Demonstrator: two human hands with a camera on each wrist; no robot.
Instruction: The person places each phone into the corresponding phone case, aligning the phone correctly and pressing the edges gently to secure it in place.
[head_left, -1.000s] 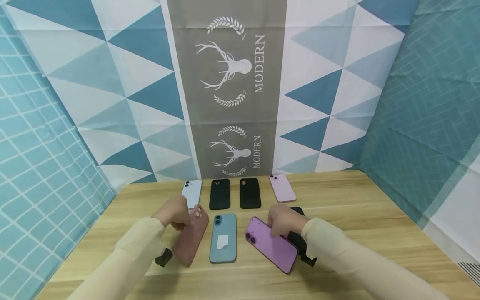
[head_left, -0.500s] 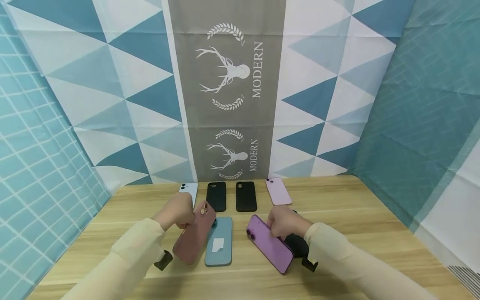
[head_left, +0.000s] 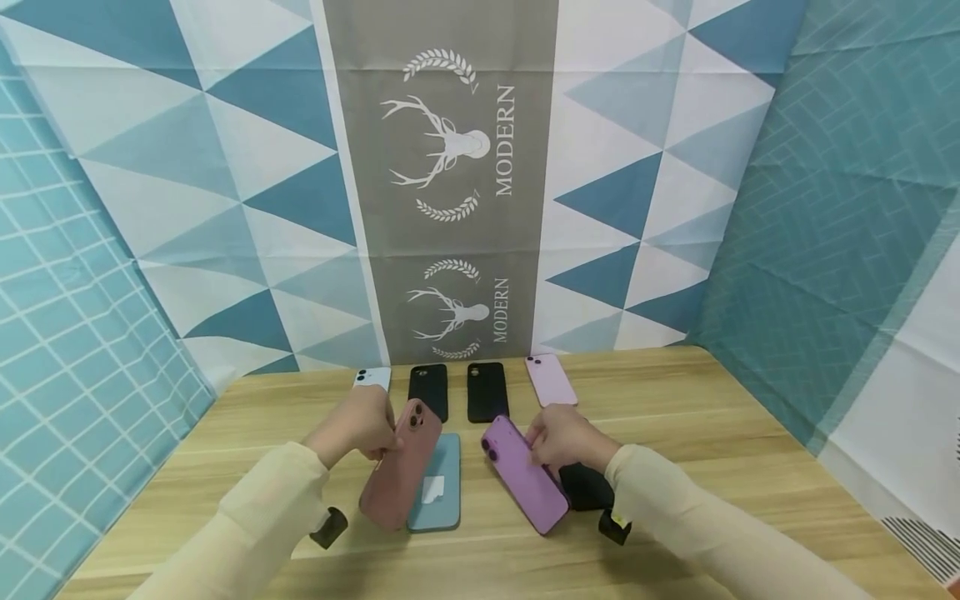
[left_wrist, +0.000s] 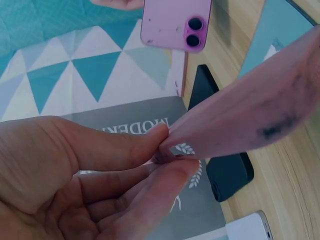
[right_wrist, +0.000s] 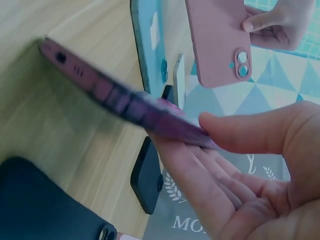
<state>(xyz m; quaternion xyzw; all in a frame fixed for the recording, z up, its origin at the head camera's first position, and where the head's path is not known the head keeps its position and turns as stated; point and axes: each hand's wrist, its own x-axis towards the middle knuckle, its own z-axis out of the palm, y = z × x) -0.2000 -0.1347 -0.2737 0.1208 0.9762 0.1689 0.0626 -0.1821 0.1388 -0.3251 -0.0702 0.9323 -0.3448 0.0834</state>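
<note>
Between thumb and fingers of my left hand (head_left: 363, 423) is the edge of a dusty-pink phone case (head_left: 403, 471), raised and tilted above the table. Background shows through its camera cutouts in the right wrist view, so the case (right_wrist: 220, 35) is without a phone. My right hand (head_left: 567, 437) pinches a purple phone (head_left: 525, 479) by its long side, back towards the head camera and tilted. A blue phone (head_left: 448, 458) with a white sticker lies between the hands, partly covered by the pink case. A black case (head_left: 587, 487) sits beneath the right hand.
Along the back of the wooden table (head_left: 652, 417) lie a white phone (head_left: 372, 377), two black phone cases (head_left: 429, 387) and a light pink phone (head_left: 551, 381). A patterned cloth (head_left: 442, 208) hangs behind them, with teal sheets at both sides.
The left hand has lifted the pink case and brought it right, over part of the blue phone. The purple phone has been raised and shifted slightly left by the right hand.
</note>
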